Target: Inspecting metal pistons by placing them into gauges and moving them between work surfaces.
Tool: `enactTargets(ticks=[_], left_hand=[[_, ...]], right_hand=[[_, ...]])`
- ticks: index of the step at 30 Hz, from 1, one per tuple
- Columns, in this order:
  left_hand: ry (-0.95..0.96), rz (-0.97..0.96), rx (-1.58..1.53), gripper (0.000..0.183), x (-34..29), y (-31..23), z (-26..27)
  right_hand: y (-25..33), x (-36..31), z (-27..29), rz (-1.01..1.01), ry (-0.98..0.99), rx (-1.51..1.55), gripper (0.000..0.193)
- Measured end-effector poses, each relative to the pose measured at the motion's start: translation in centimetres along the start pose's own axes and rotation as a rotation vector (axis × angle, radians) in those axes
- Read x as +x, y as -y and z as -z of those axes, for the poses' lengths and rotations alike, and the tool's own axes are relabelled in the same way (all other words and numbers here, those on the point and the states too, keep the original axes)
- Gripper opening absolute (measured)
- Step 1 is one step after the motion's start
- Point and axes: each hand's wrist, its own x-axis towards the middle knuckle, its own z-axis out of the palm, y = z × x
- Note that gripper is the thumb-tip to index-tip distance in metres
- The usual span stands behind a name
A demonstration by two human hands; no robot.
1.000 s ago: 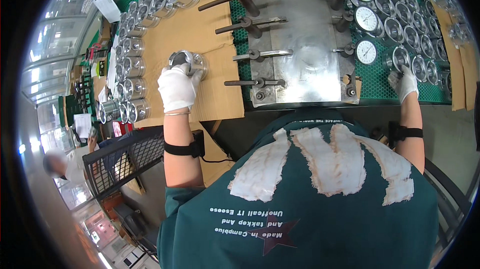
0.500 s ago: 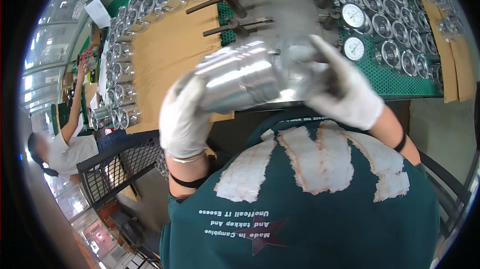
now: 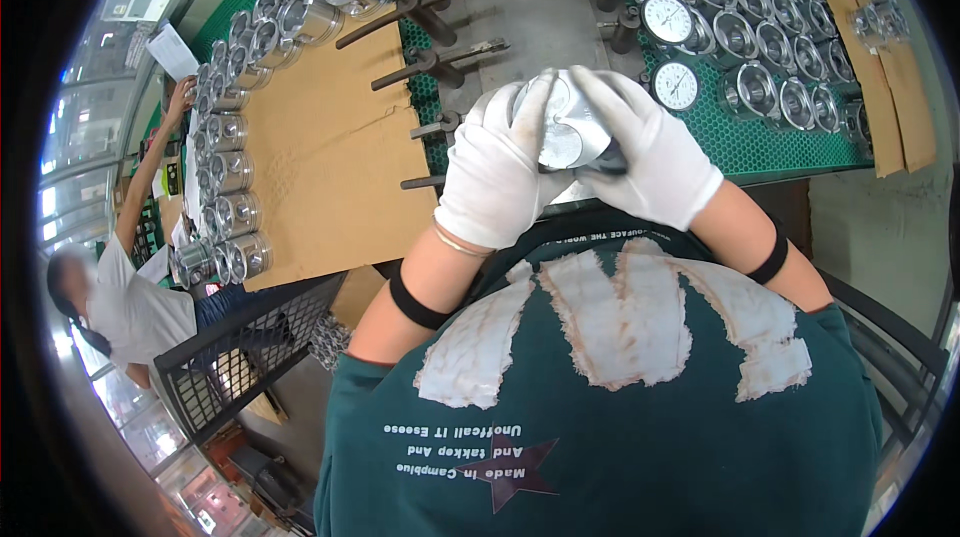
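Observation:
Between my two white-gloved hands I hold a shiny metal piston (image 3: 572,132), its shaped crown facing up. My left hand (image 3: 497,162) wraps round its left side, fingers on the upper edge. My right hand (image 3: 645,147) grips the right side the same way. Both hands are closed on it, and most of its side wall is hidden by the gloves. The piston is over the near end of a grey metal plate (image 3: 540,12). Dial gauges, the closest a white-faced dial gauge (image 3: 676,85), stand just right of my right hand.
Rod-like metal fixtures (image 3: 432,67) line the plate's left side. Cardboard (image 3: 320,157) lies further left, bordered by rows of pistons (image 3: 232,172). More pistons (image 3: 750,87) stand on green matting (image 3: 780,157) at right. A co-worker (image 3: 130,287) reaches toward the bench at far left.
The piston was lying sideways mostly in my left hand; now it is turned crown up, and both hands have come together round it. The co-worker's arm has shifted slightly.

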Motion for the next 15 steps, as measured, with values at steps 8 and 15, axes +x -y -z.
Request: enactTargets(ticks=[8, 15], left_hand=[[-0.005, 0.050, -0.183, 0.089, 1.1, 1.5, -1.7], [0.035, 0.139, -0.286, 0.095, 1.8, 1.8, -2.0]], right_hand=[[-1.8, -4.0, -1.9, -0.779, 0.271, 0.817, 0.085], [-1.4, -3.1, -2.1, -0.789, 0.241, 0.919, 0.092]])
